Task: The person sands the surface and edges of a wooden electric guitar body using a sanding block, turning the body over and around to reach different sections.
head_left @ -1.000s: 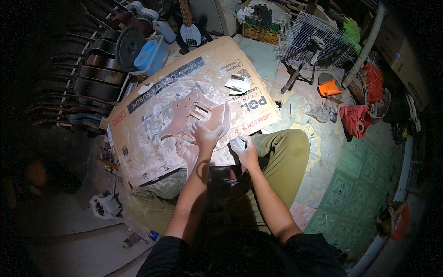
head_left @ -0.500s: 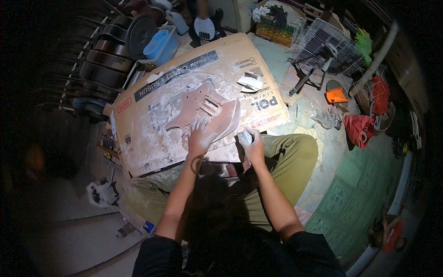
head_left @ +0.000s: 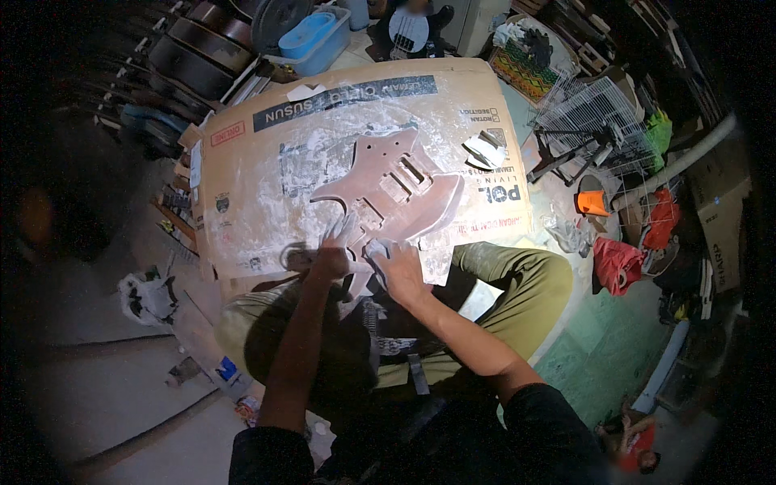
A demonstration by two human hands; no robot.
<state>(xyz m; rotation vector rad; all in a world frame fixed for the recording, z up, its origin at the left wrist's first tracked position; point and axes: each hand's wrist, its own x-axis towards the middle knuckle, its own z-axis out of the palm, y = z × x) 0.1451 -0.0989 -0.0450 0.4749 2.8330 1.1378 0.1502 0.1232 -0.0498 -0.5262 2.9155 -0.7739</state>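
Observation:
A reddish-brown electric guitar body (head_left: 368,187), dusty and with cut-out cavities, lies on a cardboard sheet (head_left: 267,170). Its near end reaches over the sheet's front edge towards my lap. My left hand (head_left: 333,249) grips the body at its left near side, fingers stretched up along the wood. Close beside it, my right hand (head_left: 396,268) presses a small grey piece of sandpaper (head_left: 375,249) on the near part of the body. Pale dust coats the fingers of both hands. The undersides of the fingers are hidden.
White scraps (head_left: 485,151) lie on the cardboard's right side. Beyond it stand a blue tub (head_left: 311,40) and a dark guitar (head_left: 408,32). A wire rack (head_left: 598,113), an orange item (head_left: 592,202) and a red bag (head_left: 616,265) sit to the right. Guitars line the far left.
The guitar body has turned and its near end has come towards me. My right hand has moved left from beside the body onto its near part with the sandpaper. The view has shifted.

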